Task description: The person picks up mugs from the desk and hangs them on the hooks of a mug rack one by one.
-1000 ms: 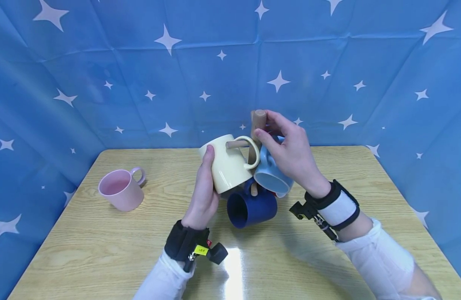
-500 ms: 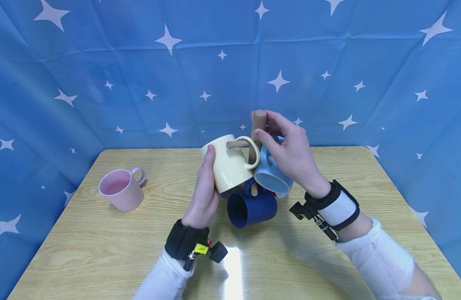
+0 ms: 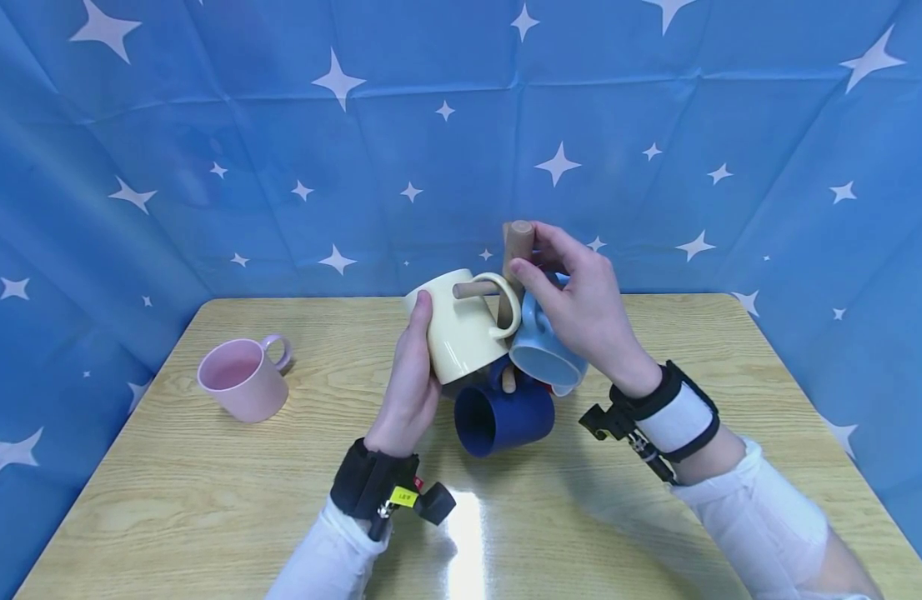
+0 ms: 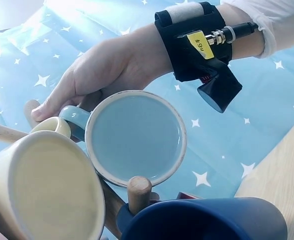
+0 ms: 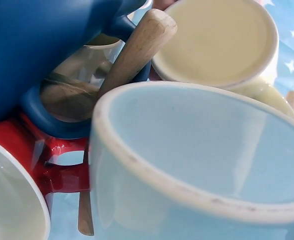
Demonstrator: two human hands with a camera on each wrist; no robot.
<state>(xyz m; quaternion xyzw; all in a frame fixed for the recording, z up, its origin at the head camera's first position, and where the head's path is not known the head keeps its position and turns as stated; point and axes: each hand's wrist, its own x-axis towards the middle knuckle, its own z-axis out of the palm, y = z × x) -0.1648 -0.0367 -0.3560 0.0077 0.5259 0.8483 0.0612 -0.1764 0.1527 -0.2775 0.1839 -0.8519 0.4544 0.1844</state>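
Note:
My left hand [image 3: 407, 379] holds a cream mug [image 3: 461, 342] by its body, thumb along the near side. The mug's handle is around a wooden peg [image 3: 472, 289] of a mug tree. My right hand [image 3: 592, 312] grips the top of the tree's wooden post [image 3: 519, 242] between thumb and fingers. Below that hand hangs a light blue mug [image 3: 545, 364], its base towards me. Lower down, a dark blue mug [image 3: 517, 417] hangs sideways by its handle on another peg [image 4: 139, 192]. The right wrist view also shows a red mug [image 5: 17, 140], white inside. The tree's foot is hidden.
A pink mug [image 3: 247, 392] stands upright on the left of the wooden table [image 3: 206, 500], its handle pointing right and back. A blue star-patterned cloth [image 3: 401, 150] hangs behind the table and along both sides.
My left hand has shifted very slightly to the right with the cream mug. The right hand keeps its hold on the post, and the other mugs look the same.

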